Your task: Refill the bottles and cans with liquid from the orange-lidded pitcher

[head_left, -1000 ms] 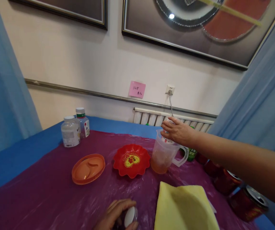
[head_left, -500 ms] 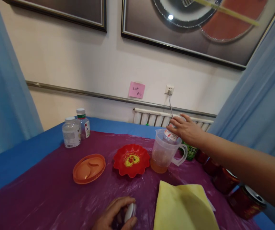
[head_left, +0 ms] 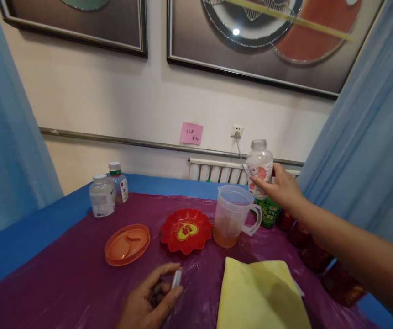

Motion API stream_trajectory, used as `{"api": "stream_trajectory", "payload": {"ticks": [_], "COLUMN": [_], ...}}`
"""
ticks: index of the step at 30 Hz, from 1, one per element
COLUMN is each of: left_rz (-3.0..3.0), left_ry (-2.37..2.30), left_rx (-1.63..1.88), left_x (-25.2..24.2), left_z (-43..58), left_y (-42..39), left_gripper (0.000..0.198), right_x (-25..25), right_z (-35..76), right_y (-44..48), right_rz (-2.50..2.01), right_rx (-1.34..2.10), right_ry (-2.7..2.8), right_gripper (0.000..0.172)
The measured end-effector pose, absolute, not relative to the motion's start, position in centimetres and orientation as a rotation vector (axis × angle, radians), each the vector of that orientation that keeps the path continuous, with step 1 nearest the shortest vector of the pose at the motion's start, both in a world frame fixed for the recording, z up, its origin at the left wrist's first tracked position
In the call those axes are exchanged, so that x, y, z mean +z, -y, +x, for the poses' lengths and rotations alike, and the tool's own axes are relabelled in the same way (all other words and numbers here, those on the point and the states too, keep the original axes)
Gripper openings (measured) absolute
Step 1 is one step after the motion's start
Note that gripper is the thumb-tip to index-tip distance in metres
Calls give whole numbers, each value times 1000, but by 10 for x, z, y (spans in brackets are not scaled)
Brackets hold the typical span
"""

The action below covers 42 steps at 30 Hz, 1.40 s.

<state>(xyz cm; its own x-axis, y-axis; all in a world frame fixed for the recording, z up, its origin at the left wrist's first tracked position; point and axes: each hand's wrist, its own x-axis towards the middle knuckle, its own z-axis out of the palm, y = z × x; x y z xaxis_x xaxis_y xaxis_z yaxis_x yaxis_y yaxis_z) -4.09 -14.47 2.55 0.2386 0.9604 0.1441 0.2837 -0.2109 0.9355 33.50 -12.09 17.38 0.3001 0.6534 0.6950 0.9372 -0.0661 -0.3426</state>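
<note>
My right hand (head_left: 280, 186) is closed around a clear plastic bottle (head_left: 260, 160) with a pink-patterned label. The bottle is upright and uncapped, held to the right of and above a translucent pitcher (head_left: 234, 196). Amber liquid lies in the bottom of the pitcher, and its handle points right. Low in the view, my left hand (head_left: 150, 299) pinches a white bottle cap (head_left: 176, 278) between thumb and fingers. Beyond that hand stands a red scalloped plate (head_left: 169, 233) with a yellow print, and an orange divided dish (head_left: 128, 245) lies to its left.
Two capped clear bottles, a wide one (head_left: 102, 196) and a narrower one (head_left: 119, 185), stand at the back left. A folded yellow cloth (head_left: 261, 292) lies at the front right. A green container (head_left: 267, 212) and several red cans (head_left: 342, 283) line the right side.
My right hand has lifted the bottle out of the pitcher's mouth and turned it upright, to the right. My left hand has shifted slightly left with the cap.
</note>
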Motion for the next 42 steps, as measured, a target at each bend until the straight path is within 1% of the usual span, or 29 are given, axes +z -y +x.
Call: {"api": "stream_trajectory", "payload": {"ticks": [2, 4, 6, 8, 10, 12, 17, 22, 27, 30, 35, 37, 38, 40, 41, 42], "left_rz": [1657, 1662, 1680, 1705, 1731, 1780, 2219, 2556, 2645, 2597, 2462, 2406, 2383, 2338, 2315, 2285], "left_ry": [-1151, -1138, -1141, -1151, -1166, -1179, -1129, -1046, -985, -929, -783, -747, -723, -662, -622, -579], "left_rx": [1086, 1155, 1241, 1338, 1424, 1461, 1342, 1341, 1337, 1228, 913, 908, 942, 994, 979, 934], "left_x": [39, 55, 73, 90, 104, 113, 115, 105, 106, 112, 121, 121, 122, 123, 123, 124], "left_z": [-43, -46, -50, -54, -57, -58, -56, -53, -48, -51, -54, -48, -45, -38, -35, -33], "left_y": [138, 133, 130, 129, 132, 135, 137, 132, 132, 131, 129, 131, 133, 136, 137, 137], "left_gripper": [50, 49, 51, 53, 55, 54, 37, 36, 40, 44, 50, 52, 49, 36, 30, 29], "right_x": [167, 149, 121, 88, 58, 33, 1, -7, -3, 1, 5, 5, 6, 7, 9, 11], "right_z": [308, 272, 232, 194, 165, 147, 138, 149, 154, 156, 157, 157, 156, 156, 157, 157], "right_y": [134, 146, 152, 151, 145, 138, 125, 127, 129, 130, 134, 136, 136, 137, 138, 138], "right_rz": [-1631, -1446, -1288, -1144, -1098, -1061, -1018, -1022, -1041, -1030, -972, -965, -952, -888, -841, -792], "right_rx": [-307, -141, 109, 314, 347, 304, 148, -40, -144, -122, -16, 2, 9, 48, 80, 117], "right_ry": [1353, 1402, 1477, 1569, 1604, 1628, 1656, 1698, 1663, 1655, 1726, 1738, 1743, 1772, 1787, 1801], "right_gripper": [47, 44, 46, 51, 59, 64, 73, 72, 70, 69, 71, 71, 70, 66, 63, 59]}}
